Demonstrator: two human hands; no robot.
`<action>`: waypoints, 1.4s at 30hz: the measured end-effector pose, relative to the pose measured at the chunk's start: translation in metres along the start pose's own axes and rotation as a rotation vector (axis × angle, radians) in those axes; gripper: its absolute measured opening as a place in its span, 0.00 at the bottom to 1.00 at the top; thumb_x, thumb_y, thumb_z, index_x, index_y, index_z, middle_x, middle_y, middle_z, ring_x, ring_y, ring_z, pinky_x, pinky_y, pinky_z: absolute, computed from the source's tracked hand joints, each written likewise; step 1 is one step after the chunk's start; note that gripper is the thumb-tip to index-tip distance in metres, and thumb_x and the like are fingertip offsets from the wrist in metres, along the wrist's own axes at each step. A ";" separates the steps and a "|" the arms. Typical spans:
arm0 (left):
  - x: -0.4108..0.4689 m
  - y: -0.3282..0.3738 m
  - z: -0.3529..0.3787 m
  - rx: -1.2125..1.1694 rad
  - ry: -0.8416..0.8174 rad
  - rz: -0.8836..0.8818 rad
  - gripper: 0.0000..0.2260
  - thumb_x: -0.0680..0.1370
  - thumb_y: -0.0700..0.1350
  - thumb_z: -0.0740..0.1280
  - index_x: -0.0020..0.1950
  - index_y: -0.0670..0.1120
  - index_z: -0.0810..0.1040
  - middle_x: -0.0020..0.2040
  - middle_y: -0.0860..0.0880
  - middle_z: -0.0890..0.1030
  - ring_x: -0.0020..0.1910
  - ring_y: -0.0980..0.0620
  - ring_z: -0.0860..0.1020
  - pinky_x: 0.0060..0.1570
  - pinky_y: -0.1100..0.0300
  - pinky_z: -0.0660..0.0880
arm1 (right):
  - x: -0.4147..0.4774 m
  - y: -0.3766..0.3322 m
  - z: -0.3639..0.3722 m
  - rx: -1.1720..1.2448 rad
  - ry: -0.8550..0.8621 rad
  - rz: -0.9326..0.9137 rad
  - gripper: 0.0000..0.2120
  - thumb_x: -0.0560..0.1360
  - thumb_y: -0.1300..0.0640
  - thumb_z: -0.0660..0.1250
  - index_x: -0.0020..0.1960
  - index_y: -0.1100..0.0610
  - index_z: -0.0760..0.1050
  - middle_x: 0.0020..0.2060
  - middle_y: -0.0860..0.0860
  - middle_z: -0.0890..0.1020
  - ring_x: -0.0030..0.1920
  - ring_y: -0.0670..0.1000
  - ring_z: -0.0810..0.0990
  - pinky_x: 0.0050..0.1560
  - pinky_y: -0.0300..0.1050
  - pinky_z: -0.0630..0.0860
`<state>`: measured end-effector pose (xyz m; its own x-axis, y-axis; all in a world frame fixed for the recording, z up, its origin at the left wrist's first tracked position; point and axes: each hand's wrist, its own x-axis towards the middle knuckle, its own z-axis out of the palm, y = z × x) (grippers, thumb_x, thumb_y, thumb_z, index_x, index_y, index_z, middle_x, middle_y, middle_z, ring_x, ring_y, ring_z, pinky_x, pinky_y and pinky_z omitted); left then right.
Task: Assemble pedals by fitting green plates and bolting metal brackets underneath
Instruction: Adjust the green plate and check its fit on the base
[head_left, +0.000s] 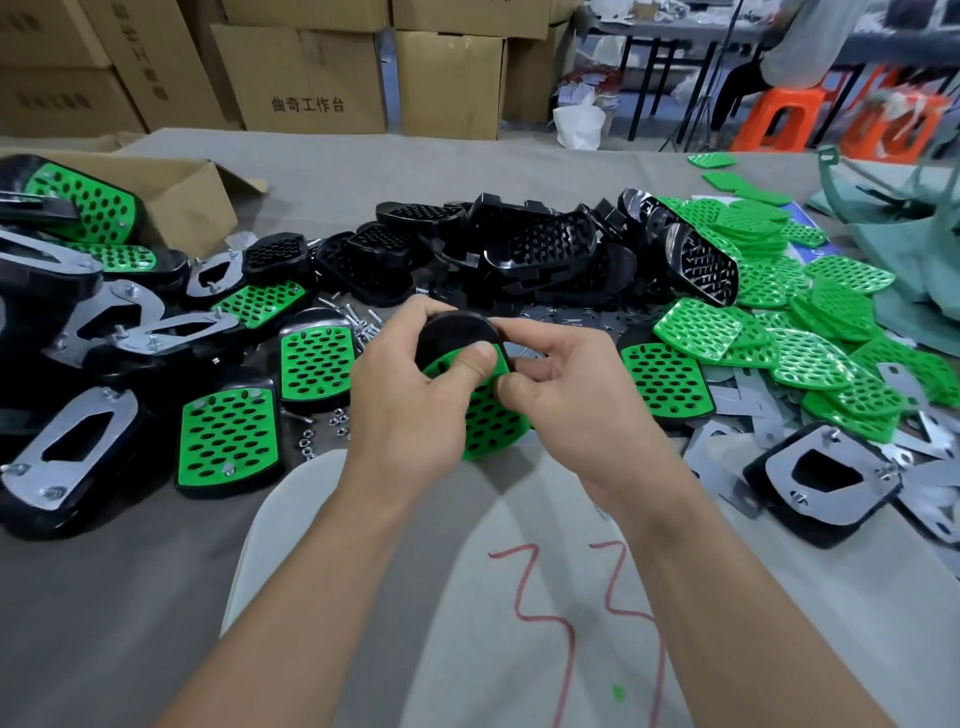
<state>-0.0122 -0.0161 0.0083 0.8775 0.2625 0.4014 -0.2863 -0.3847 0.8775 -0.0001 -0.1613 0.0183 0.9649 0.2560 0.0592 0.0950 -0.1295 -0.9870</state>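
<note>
Both hands meet over the middle of the bench (363, 166), just above its near edge. The left hand (410, 410) has its grip curled round a black pedal (452, 332), with the thumb lying across the top of the green plate (491, 421) seated in its face. The right hand (571, 389) pinches the same pedal from the right, forefinger over the far rim and thumb against the plate's edge. The pedal is lifted off the bench and tilted, its green face toward the person.

Behind the hands lies a heap of bare black pedal shells (519, 249). To the right, loose green plates (810, 312) are piled thick, with flat metal brackets (737, 400) spread beneath and beside them. Near right, one pedal lies upside down with its bracket (826, 483) bolted on. On the left are pedals already fitted with plates (228, 441), and more turned over showing their brackets (78, 447). Bolts (358, 322) and nuts (332, 421) are scattered just left of the hands. An open cardboard box (192, 192) sits at the far left, with stacked cartons (311, 78) beyond the bench.
</note>
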 end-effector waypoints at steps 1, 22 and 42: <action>0.000 0.000 0.001 0.015 0.026 -0.002 0.05 0.72 0.47 0.72 0.45 0.54 0.79 0.40 0.58 0.82 0.41 0.57 0.80 0.42 0.64 0.73 | 0.000 0.001 0.003 -0.032 0.018 -0.005 0.25 0.74 0.68 0.62 0.66 0.48 0.80 0.45 0.51 0.89 0.51 0.56 0.87 0.58 0.60 0.81; 0.019 -0.008 -0.033 -0.379 -0.214 -0.447 0.06 0.75 0.46 0.75 0.51 0.51 0.88 0.46 0.49 0.86 0.41 0.53 0.84 0.34 0.54 0.82 | 0.003 0.001 -0.002 0.163 0.028 0.031 0.09 0.72 0.68 0.73 0.49 0.57 0.85 0.43 0.55 0.88 0.44 0.51 0.86 0.44 0.44 0.81; 0.039 -0.021 -0.054 -0.857 0.379 -0.642 0.03 0.81 0.40 0.70 0.50 0.41 0.81 0.44 0.44 0.88 0.45 0.47 0.87 0.38 0.52 0.83 | 0.051 -0.002 0.057 -1.110 0.091 -0.130 0.08 0.74 0.62 0.68 0.50 0.53 0.81 0.35 0.51 0.73 0.46 0.57 0.73 0.45 0.45 0.66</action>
<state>0.0071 0.0498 0.0199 0.8255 0.5002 -0.2613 -0.1227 0.6111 0.7820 0.0346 -0.0935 0.0152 0.9416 0.2652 0.2077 0.3188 -0.9008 -0.2949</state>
